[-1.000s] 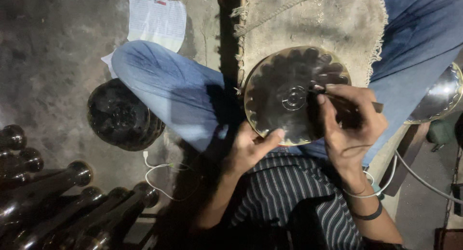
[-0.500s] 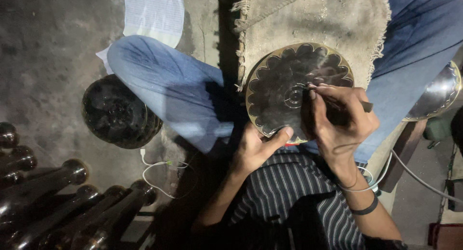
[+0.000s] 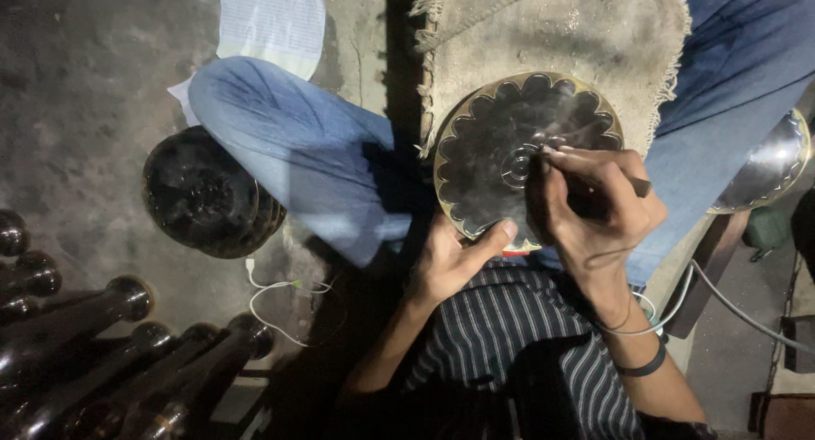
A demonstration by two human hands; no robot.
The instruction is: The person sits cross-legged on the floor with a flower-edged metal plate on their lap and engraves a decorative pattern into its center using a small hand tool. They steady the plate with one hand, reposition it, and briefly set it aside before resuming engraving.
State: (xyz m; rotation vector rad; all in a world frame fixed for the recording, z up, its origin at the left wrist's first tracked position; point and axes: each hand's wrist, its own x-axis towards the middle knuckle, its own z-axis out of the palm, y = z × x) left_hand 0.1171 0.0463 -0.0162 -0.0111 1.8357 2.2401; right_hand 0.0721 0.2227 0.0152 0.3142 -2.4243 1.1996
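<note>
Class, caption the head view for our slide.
Left hand steadies a scalloped metal plate while right hand works a thin tool on it.

A rough grey concrete floor (image 3: 93,84) is dimly lit; a frayed burlap mat (image 3: 586,33) is spread beyond the fingers.

Round plate (image 3: 501,143) rests on the mat (image 3: 594,41) between the knees; stacked plates (image 3: 204,194) lie to its left, a paper sheet (image 3: 272,20) behind them, metal stems (image 3: 110,355) nearest.
</note>
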